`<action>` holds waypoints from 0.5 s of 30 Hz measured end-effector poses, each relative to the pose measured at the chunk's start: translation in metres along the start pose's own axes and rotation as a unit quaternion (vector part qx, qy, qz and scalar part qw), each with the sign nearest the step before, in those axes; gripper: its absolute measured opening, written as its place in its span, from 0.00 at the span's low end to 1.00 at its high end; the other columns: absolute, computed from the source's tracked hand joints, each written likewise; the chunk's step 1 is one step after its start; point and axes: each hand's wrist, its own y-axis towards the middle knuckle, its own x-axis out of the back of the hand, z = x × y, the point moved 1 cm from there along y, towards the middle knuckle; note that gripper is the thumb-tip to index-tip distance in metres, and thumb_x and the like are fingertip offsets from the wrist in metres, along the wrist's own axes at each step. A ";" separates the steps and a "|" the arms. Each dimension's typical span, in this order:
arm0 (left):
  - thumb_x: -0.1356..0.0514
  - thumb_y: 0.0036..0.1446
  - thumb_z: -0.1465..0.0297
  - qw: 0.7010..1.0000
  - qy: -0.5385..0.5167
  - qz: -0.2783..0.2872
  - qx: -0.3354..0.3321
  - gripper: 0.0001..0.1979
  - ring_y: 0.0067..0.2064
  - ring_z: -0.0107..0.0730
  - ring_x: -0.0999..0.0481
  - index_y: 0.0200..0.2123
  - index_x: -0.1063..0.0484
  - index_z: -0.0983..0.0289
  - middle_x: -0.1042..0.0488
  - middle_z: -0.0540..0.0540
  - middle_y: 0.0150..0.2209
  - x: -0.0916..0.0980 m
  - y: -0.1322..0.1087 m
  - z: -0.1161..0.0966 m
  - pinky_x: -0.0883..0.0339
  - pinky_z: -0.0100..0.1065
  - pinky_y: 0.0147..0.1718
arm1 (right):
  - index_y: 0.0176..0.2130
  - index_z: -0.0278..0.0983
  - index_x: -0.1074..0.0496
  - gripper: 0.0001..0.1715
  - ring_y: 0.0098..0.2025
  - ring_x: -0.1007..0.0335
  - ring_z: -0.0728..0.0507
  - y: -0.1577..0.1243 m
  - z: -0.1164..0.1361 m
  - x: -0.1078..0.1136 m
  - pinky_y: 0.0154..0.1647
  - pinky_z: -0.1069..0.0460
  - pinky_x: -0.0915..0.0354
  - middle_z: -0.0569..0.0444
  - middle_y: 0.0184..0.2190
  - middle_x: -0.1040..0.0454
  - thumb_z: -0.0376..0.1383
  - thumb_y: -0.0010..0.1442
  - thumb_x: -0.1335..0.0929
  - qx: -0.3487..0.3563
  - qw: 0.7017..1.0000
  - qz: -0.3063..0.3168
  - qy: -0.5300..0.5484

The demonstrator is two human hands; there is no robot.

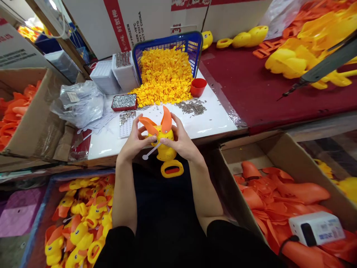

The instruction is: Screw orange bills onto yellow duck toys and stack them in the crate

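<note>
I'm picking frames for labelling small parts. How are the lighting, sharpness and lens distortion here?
Head view: light is soft and even; the yellow toy held by the left hand and right hand is sharp; the white board shows a mild sheen, no hard glare; the bright light at top left is blown out; wide-angle bending tilts the carton at lower right outward.

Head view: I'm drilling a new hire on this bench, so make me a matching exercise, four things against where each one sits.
1 duck toy
2 red cup
3 blue basket
4 white device

A on orange parts in the right box
B around small yellow pieces
C between left hand and right hand
D beside loose metal bits

Pairs: 1-C, 2-D, 3-B, 4-A
</note>
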 end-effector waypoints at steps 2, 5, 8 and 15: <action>0.21 0.41 0.59 1.000 0.001 0.003 -0.013 0.50 0.43 0.42 0.15 0.64 0.42 0.52 0.23 0.62 0.57 0.000 -0.002 0.001 0.19 0.38 0.38 | 0.74 0.42 0.53 0.59 0.57 0.24 0.39 -0.002 -0.001 -0.003 0.56 0.44 0.24 0.42 0.63 0.28 0.43 0.57 0.23 0.016 0.999 -0.014 -0.028; 0.21 0.40 0.56 0.999 0.011 -0.021 -0.027 0.44 0.45 0.44 0.15 0.58 0.35 0.56 0.22 0.63 0.57 -0.002 -0.010 -0.001 0.19 0.38 0.40 | 0.75 0.41 0.52 0.58 0.58 0.25 0.37 -0.008 0.005 -0.011 0.58 0.44 0.25 0.41 0.64 0.28 0.43 0.58 0.23 0.035 0.997 -0.034 -0.060; 0.22 0.40 0.52 0.997 -0.002 -0.061 -0.038 0.42 0.51 0.48 0.16 0.56 0.30 0.59 0.21 0.64 0.56 -0.004 -0.023 -0.004 0.20 0.38 0.45 | 0.75 0.43 0.53 0.59 0.56 0.23 0.38 -0.016 0.017 -0.024 0.57 0.44 0.24 0.42 0.63 0.27 0.44 0.58 0.22 0.051 0.996 -0.043 -0.057; 0.20 0.35 0.52 0.978 0.013 -0.205 -0.021 0.34 0.42 0.42 0.16 0.45 0.23 0.55 0.17 0.51 0.42 0.030 -0.111 0.024 0.20 0.35 0.39 | 0.77 0.38 0.54 0.69 0.70 0.36 0.34 -0.025 0.025 -0.062 0.72 0.42 0.39 0.38 0.73 0.40 0.48 0.52 0.19 0.037 0.986 0.128 -0.099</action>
